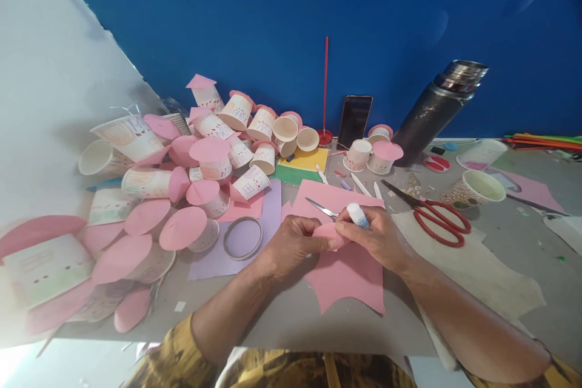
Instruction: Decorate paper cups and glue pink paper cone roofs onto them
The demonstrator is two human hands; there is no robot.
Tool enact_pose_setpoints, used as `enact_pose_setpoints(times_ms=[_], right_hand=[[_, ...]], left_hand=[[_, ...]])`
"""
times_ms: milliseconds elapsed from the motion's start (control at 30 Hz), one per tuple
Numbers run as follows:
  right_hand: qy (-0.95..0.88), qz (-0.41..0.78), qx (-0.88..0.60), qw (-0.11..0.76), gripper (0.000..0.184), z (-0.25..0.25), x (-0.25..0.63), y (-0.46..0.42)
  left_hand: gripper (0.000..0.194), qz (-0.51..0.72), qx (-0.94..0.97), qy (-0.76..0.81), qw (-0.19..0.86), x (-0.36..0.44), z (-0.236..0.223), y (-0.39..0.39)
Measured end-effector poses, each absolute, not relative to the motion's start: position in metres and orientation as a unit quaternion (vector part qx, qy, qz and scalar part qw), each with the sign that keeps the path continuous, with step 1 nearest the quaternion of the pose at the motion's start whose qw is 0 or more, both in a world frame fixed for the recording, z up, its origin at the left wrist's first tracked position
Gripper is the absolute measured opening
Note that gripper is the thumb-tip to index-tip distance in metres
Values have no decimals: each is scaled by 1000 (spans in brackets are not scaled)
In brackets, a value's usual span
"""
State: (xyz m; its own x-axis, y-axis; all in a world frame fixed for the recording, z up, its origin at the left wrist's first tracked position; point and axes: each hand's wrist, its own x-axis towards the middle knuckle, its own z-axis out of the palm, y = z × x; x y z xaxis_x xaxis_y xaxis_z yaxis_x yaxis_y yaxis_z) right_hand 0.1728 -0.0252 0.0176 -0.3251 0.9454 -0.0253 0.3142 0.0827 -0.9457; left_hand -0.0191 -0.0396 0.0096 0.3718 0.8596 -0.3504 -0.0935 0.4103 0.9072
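Note:
Between my hands is a small pink paper piece [328,233]. My left hand [295,241] pinches its left side. With thumb and fingers closed, my right hand [378,236] grips its right edge and also keeps a white glue stick [357,216] tucked in the fingers, its white end pointing up. Beneath both hands lies a larger sheet of pink paper [352,282] with curved cut edges. Small scissors [321,207] rest just behind the hands, their handles partly hidden. To the left, a grey tape ring [226,241] sits on a purple sheet [273,200].
Many paper cups with pink paper tops [211,157] crowd the left side. Red-handled scissors [441,221] lie on a pale cloth [477,273] at right. A dark flask [431,112], a phone [355,121] and a patterned cup [473,189] stand farther back by the blue wall.

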Motion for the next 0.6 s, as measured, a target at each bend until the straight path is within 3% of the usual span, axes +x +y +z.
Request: enact_pose_setpoints(times_ms=[200,400,600], right_hand=[[-672,455,-492,315,25,17,170,-23],[-669,446,-508,308,25,12,170,-23],[-675,444,-510,296,29,13,173,-24]], left_hand=[[48,327,490,490,643,-20,12,-40],[32,319,474,511,643,-18,17,-40],[33,314,482,514,636,-21,12,-40]])
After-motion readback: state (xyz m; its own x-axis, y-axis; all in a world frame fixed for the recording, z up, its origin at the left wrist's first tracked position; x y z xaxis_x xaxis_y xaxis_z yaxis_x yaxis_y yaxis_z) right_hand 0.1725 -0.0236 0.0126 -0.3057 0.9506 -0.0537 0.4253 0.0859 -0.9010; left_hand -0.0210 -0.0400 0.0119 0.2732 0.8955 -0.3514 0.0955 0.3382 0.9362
